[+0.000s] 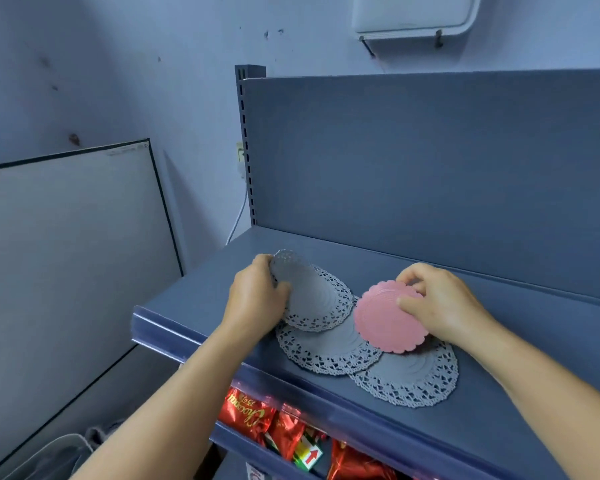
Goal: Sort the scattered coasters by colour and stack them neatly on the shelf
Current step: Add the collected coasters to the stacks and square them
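On the blue-grey shelf (499, 393) lie round lace-edged coasters. My left hand (257, 292) grips a white lace coaster (312, 296), tilted up off the shelf at its far edge. My right hand (440, 303) pinches a pink scalloped coaster (385, 323), held a little above the others. Two more white lace coasters lie flat and overlapping: one in the middle (329, 351), one at the front right (413, 379), partly under the pink one.
The shelf's back panel (430, 168) rises behind the coasters. Red foil snack packets (257, 414) fill the shelf below. A white board (66, 237) leans on the wall at left, and a white wall unit (413, 15) hangs above.
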